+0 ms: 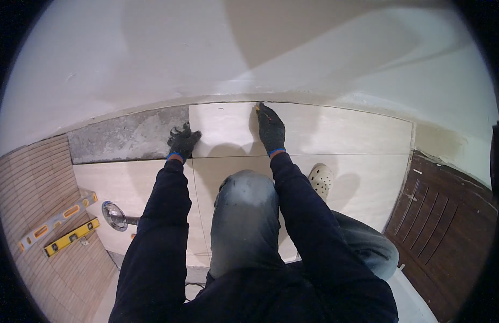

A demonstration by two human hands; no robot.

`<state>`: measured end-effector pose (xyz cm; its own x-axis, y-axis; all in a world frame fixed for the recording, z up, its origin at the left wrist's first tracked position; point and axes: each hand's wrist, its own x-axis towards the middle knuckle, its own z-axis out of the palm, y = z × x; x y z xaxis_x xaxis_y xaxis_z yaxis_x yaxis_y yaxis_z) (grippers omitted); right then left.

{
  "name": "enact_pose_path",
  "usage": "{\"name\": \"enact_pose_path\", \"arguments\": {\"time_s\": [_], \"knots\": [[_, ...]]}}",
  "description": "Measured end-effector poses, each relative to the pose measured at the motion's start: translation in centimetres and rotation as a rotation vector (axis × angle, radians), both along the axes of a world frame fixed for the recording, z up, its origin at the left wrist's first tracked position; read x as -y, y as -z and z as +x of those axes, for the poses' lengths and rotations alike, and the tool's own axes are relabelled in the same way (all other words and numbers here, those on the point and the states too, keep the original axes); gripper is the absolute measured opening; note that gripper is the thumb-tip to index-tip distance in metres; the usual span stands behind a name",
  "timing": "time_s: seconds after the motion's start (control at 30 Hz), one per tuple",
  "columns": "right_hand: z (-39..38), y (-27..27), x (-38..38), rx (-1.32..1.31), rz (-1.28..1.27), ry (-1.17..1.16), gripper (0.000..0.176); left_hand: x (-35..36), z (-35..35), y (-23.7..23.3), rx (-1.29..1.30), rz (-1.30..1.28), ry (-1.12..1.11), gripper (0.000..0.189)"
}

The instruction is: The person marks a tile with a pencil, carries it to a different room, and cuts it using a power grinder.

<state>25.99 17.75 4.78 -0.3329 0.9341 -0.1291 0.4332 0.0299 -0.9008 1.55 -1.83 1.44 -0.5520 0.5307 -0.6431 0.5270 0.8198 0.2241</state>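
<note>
My left hand (183, 142), in a dark work glove, rests at the left edge of a pale floor tile (222, 126) by the wall. Its fingers are spread over the edge and the bare grey concrete (125, 134), and I see nothing held in it. My right hand (272, 130), gloved alike, lies on the pale tiling close to the wall. Its fingers are closed, with a small orange thing (257, 108) showing at the tips; its kind is too small to make out.
A grey level (58, 220) and a yellow level (71, 237) rest by the ribbed beige surface (36, 180) at left. A round metal suction cup or trowel-like tool (114, 216) lies on the tiles. A brown door (440, 231) is at right; the wall (206, 54) runs ahead.
</note>
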Motion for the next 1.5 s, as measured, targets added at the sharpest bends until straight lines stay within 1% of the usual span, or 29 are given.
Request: {"name": "enact_pose_path", "arguments": {"time_s": [0.13, 0.2, 0.23, 0.27, 0.3, 0.33, 0.37, 0.43, 0.5, 0.53, 0.57, 0.6, 0.63, 0.7, 0.73, 0.8, 0.83, 0.9, 0.93, 0.97, 1.03, 1.07, 1.13, 1.17, 1.2, 1.27, 1.3, 1.37, 1.5], "knots": [[0.0, -1.1, 0.0, 0.079, -0.099, 0.008, 0.031, -0.6, 0.1, -1.6, 0.050, 0.004, 0.042, 0.082], [0.8, 2.4, -0.6, 0.136, 0.427, -0.168, 0.033, -0.9, 0.0, -0.9, 0.036, 0.025, 0.031, 0.082], [1.0, 2.7, -0.5, 0.127, 0.281, -0.151, 0.033, -0.3, 0.0, -0.4, 0.028, 0.047, 0.030, 0.082], [1.0, 2.6, -0.6, 0.076, 0.224, -0.152, 0.033, -0.2, -0.1, -0.3, 0.021, 0.030, 0.024, 0.082], [1.4, 3.0, -0.9, 0.357, 0.445, -0.256, 0.030, -0.2, -0.1, -0.2, 0.014, 0.010, 0.019, 0.083], [1.2, 2.1, -0.6, 0.106, 0.145, -0.103, 0.033, 0.0, -0.5, 1.3, -0.018, -0.017, 0.057, 0.082], [1.4, 3.5, -0.9, 0.094, 0.173, -0.107, 0.035, 0.3, -0.7, 2.4, -0.050, -0.040, 0.097, 0.082], [1.8, 0.7, -0.4, 0.129, -0.104, -0.081, 0.031, 0.3, -0.2, 1.0, -0.036, -0.003, 0.139, 0.083], [3.5, 2.8, -0.4, -0.113, -0.044, -0.062, 0.037, 0.0, -0.1, 0.2, -0.033, -0.031, 0.119, 0.085], [4.4, 3.1, -0.4, -0.101, -0.129, -0.026, 0.038, 0.1, 0.0, 0.2, -0.052, -0.018, 0.124, 0.085], [4.7, 1.6, -0.2, -0.105, -0.131, -0.027, 0.038, 0.2, 0.2, 0.3, -0.070, -0.003, 0.130, 0.086], [5.3, 0.3, -0.1, -0.123, -0.243, 0.031, 0.039, 0.1, 0.6, 0.1, -0.144, 0.028, 0.118, 0.077], [5.4, -0.9, 0.0, -0.140, -0.355, 0.090, 0.040, 0.2, 0.6, -0.2, -0.147, 0.030, 0.120, 0.077], [7.0, -0.7, 0.1, -0.133, -0.336, 0.129, 0.041, 0.3, 0.2, -1.0, -0.006, 0.128, 0.080, 0.069], [8.3, -0.7, 0.3, -0.173, -0.394, 0.200, 0.038, 0.2, 0.4, -1.1, -0.009, 0.134, 0.088, 0.069], [10.7, -2.8, 0.8, -0.254, -0.478, 0.311, 0.037, 1.3, 0.3, 2.0, -0.323, 0.203, 0.157, 0.059], [12.2, -3.2, 1.3, -0.255, -0.472, 0.319, 0.037, 1.8, -0.1, 1.8, -0.320, 0.210, 0.165, 0.059], [14.7, -2.9, 2.1, -0.338, -0.500, 0.457, 0.038, 1.9, -0.9, 0.9, -0.115, 0.277, -0.068, 0.057], [16.8, -0.2, 2.5, -0.413, -0.485, 0.460, 0.038, 1.2, -0.1, -0.5, -0.117, 0.289, -0.058, 0.057], [17.7, -0.1, 2.9, -0.416, -0.474, 0.468, 0.038, 1.0, 1.2, -2.6, -0.170, 0.230, -0.110, 0.058], [20.0, -0.2, 4.1, -0.655, -0.797, 0.615, 0.036, 0.4, 2.9, -2.7, -0.211, 0.172, -0.153, 0.060], [20.7, 0.2, 4.6, -0.786, -0.847, 0.695, 0.040, 0.5, 3.3, -1.3, -0.210, 0.153, -0.161, 0.063], [21.9, 0.9, 4.6, -0.765, -0.853, 0.691, 0.040, -1.2, 4.4, -4.4, -0.153, 0.058, -0.174, 0.068], [22.3, 1.1, 4.6, -0.744, -0.868, 0.684, 0.040, -1.4, 4.3, -4.1, -0.154, 0.058, -0.174, 0.068], [22.4, 0.9, 4.5, -0.743, -0.869, 0.684, 0.040, -1.2, 3.5, -2.9, -0.131, 0.044, -0.237, 0.069], [22.7, 0.4, 4.0, -0.766, -0.907, 0.558, 0.038, -0.2, 1.8, 0.5, -0.113, 0.089, -0.330, 0.072], [22.5, 0.2, 3.9, -0.767, -0.909, 0.558, 0.038, -0.1, 1.9, 0.3, -0.115, 0.088, -0.330, 0.072], [22.3, 0.3, 4.0, -0.696, -0.880, 0.593, 0.037, 0.3, 2.3, -0.3, -0.056, 0.215, -0.401, 0.078], [22.2, 0.7, 4.2, -0.773, -0.894, 0.591, 0.036, 0.3, 2.0, -1.1, 0.067, 0.228, -0.402, 0.076]]}}
